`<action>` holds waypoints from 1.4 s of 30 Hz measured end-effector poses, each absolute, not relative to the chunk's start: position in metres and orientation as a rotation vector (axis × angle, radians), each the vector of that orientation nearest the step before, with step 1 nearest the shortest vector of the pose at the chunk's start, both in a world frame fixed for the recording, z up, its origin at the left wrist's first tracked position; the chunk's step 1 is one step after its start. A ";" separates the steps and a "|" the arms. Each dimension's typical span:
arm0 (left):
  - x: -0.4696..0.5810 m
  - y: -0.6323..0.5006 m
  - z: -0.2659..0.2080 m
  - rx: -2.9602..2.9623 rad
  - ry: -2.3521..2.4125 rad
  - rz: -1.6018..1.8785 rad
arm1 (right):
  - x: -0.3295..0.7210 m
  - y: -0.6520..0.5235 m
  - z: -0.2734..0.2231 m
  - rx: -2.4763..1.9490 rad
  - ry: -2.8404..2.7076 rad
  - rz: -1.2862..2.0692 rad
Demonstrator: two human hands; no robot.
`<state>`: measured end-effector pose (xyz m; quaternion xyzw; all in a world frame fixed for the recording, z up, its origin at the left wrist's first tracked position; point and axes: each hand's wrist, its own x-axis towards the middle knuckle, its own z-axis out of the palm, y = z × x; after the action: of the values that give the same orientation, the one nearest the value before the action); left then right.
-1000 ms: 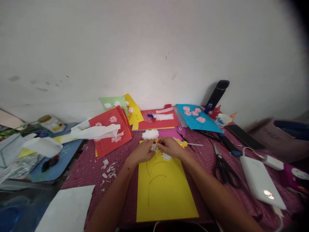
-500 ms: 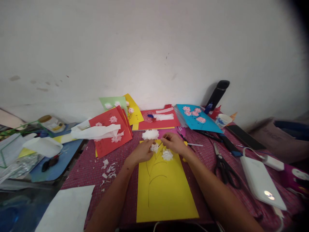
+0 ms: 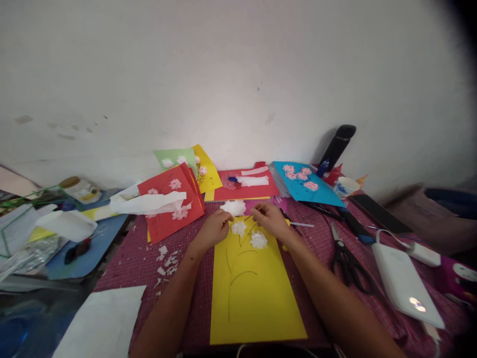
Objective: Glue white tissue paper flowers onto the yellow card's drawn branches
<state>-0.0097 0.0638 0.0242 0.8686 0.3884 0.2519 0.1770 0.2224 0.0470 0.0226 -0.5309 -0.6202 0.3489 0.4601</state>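
Observation:
A yellow card (image 3: 257, 303) lies on the table in front of me, drawn with thin curved brown stem lines. Near its top sit two crinkled white paper flowers, the left one (image 3: 239, 228) and the right one (image 3: 258, 239). My left hand (image 3: 215, 227) is just beside the left flower, apart from it, its fingers loosely curled with a gap at the thumb. Above the right flower, my right hand (image 3: 269, 218) pinches a thin stick (image 3: 248, 218) that points down to the left. A ruffled white paper piece (image 3: 233, 207) lies just beyond the card.
Red cards with flowers (image 3: 175, 204) and white strips lie left; a blue flower card (image 3: 307, 181) leans at back right. Scissors (image 3: 348, 261), a paper cup (image 3: 346, 186) and a white power bank (image 3: 408, 283) stand right. Paper scraps (image 3: 167, 263) litter the left.
My left hand has let go of the left flower and moved a little left and up. My right hand, with the stick, has drawn slightly away from that flower.

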 end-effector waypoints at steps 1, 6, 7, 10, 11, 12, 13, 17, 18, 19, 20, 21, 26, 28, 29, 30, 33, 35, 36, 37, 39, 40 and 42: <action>-0.012 0.067 0.023 2.443 1.173 0.746 | 0.222 0.047 0.022 -1.301 -1.516 0.867; -0.020 0.083 0.010 2.361 1.448 0.854 | 0.216 0.046 0.021 -1.263 -1.528 0.893; -0.020 0.085 0.008 2.351 1.476 0.850 | 0.216 0.045 0.021 -1.269 -1.535 0.886; -0.018 0.090 0.004 2.338 1.539 0.794 | 0.215 0.045 0.019 -1.300 -1.552 0.859; -0.016 0.090 0.005 2.338 1.561 0.768 | 0.216 0.046 0.019 -1.305 -1.557 0.856; -0.014 0.091 0.005 2.340 1.584 0.743 | 0.216 0.046 0.018 -1.304 -1.559 0.855; -0.012 0.092 0.007 2.341 1.608 0.719 | 0.217 0.046 0.017 -1.301 -1.561 0.854; -0.003 0.094 0.010 2.375 1.667 0.644 | 0.217 0.046 0.015 -1.296 -1.557 0.830; -0.002 0.095 0.011 2.380 1.673 0.628 | 0.217 0.046 0.015 -1.296 -1.560 0.822; -0.001 0.096 0.010 2.381 1.677 0.617 | 0.216 0.046 0.015 -1.296 -1.563 0.817; 0.000 0.096 0.010 2.378 1.680 0.611 | 0.216 0.046 0.014 -1.297 -1.567 0.815; 0.000 0.096 0.009 2.372 1.681 0.610 | 0.216 0.046 0.014 -1.299 -1.572 0.814; -0.006 0.096 0.006 2.347 1.665 0.671 | 0.215 0.044 0.018 -1.286 -1.560 0.828; -0.007 0.096 0.005 2.293 1.648 0.738 | 0.215 0.043 0.020 -1.284 -1.553 0.830; -0.008 0.097 0.005 2.257 1.639 0.771 | 0.215 0.043 0.020 -1.285 -1.554 0.825; -0.009 0.097 0.005 2.217 1.631 0.801 | 0.215 0.043 0.020 -1.286 -1.557 0.818; -0.011 0.096 0.007 2.091 1.623 0.869 | 0.214 0.045 0.018 -1.287 -1.557 0.796; -0.012 0.095 0.009 1.915 1.575 0.966 | 0.214 0.046 0.016 -1.279 -1.544 0.793; -0.012 0.094 0.011 1.796 1.533 1.028 | 0.213 0.046 0.015 -1.273 -1.532 0.798; -0.012 0.092 0.012 1.653 1.478 1.091 | 0.213 0.046 0.015 -1.267 -1.516 0.807; -0.011 0.090 0.015 1.381 1.367 1.180 | 0.211 0.045 0.018 -1.254 -1.478 0.844; -0.011 0.089 0.016 1.282 1.322 1.201 | 0.211 0.044 0.020 -1.240 -1.456 0.874; -0.009 0.088 0.018 1.170 1.262 1.211 | 0.209 0.041 0.026 -1.190 -1.415 0.941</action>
<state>-0.0091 0.0875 0.0183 0.4828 0.5207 0.4997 0.4960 0.2087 0.0407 0.0258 -0.4940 -0.5874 0.3907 0.5083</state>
